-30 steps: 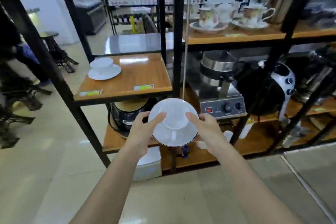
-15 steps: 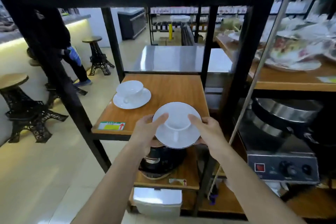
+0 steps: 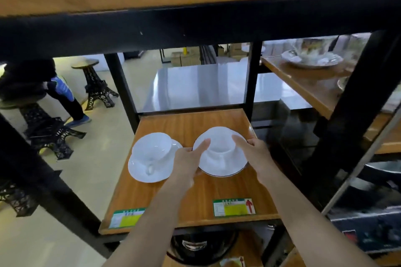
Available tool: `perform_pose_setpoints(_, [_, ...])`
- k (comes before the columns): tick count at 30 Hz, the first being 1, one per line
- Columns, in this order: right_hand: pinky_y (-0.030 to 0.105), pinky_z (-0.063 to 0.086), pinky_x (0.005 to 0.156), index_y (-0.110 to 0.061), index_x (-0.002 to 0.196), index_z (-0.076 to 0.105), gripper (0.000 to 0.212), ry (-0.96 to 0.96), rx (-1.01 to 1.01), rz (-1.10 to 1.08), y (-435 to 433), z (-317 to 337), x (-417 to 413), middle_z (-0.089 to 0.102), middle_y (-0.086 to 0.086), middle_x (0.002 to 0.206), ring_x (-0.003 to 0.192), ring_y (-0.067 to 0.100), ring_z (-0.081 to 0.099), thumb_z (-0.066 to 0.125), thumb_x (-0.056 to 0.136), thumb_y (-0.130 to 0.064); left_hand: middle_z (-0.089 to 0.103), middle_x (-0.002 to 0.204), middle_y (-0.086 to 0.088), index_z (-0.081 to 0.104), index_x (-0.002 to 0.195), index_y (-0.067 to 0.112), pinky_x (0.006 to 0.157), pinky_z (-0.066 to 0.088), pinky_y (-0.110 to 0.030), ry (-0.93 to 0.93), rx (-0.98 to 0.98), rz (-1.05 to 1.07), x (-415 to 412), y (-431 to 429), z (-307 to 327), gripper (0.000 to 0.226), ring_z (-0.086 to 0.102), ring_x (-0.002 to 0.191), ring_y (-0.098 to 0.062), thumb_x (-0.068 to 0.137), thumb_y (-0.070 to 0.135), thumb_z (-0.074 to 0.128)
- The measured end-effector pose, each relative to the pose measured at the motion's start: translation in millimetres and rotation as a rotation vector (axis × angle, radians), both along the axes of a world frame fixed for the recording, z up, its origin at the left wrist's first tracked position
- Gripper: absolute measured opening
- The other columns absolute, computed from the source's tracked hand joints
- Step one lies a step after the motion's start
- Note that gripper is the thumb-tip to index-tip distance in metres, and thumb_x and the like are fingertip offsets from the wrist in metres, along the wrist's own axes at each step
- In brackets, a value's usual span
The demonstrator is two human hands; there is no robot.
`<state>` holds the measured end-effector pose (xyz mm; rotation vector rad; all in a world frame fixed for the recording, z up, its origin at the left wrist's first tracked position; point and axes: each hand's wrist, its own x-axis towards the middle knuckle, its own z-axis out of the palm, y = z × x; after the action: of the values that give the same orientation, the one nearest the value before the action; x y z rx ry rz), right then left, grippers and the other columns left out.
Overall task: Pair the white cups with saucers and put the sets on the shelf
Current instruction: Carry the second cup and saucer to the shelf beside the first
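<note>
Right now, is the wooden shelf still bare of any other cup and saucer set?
No: a white cup on its saucer already sits on the shelf, left of the held set.

Wooden shelf board with black metal frame (image 3: 188, 197) at centre of frame, orange-brown grain. Left-centre on it — plain white cup on a white saucer (image 3: 152, 158), cup handle facing the camera. Just right of it, a second white cup on a dark-rimmed white saucer (image 3: 221, 156), saucer's near edge low over the board; cannot tell if it touches. Two green-and-yellow label stickers on the front edge — one lower left (image 3: 127, 217), one lower right (image 3: 234, 207).
</note>
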<state>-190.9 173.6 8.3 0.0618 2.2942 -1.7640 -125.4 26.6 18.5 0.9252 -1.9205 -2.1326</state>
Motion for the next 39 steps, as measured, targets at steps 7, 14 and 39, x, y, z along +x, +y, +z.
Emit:
perform_pose_setpoints(7, [0.024, 0.041, 0.060, -0.011, 0.111, 0.057, 0.050, -0.027, -0.006, -0.056, -6.1, -10.6, -21.1, 0.062, 0.008, 0.106, 0.086, 0.015, 0.056, 0.059, 0.081, -0.051, 0.063, 0.084, -0.005, 0.058, 0.076, 0.012, 0.083, 0.056, -0.043, -0.050, -0.021, 0.000, -28.2, -3.1, -14.7, 0.033, 0.060, 0.083, -0.022, 0.078, 0.043, 0.071])
perform_pose_setpoints(14, [0.023, 0.038, 0.058, -0.009, 0.108, 0.059, 0.046, -0.049, 0.012, -0.073, -6.9, -20.7, -28.1, 0.061, 0.009, 0.105, 0.088, 0.017, 0.055, 0.060, 0.082, -0.047, 0.063, 0.081, -0.013, 0.061, 0.080, -0.002, 0.078, 0.058, -0.045, -0.056, -0.118, -0.008, -36.0, -6.0, -25.2, 0.051, 0.063, 0.084, -0.025, 0.076, 0.048, 0.070])
perform_pose_setpoints(39, [0.012, 0.042, 0.067, -0.019, 0.138, 0.038, 0.055, 0.363, 0.282, 0.471, -112.7, 18.1, 33.1, 0.053, 0.002, 0.132, 0.101, 0.012, 0.054, 0.060, 0.088, -0.023, 0.063, 0.111, -0.002, 0.060, 0.118, 0.011, 0.089, 0.048, -0.031, 0.219, -0.541, 0.483, 57.1, -125.1, -0.6, 0.027, 0.057, 0.104, -0.016, 0.096, 0.019, 0.046])
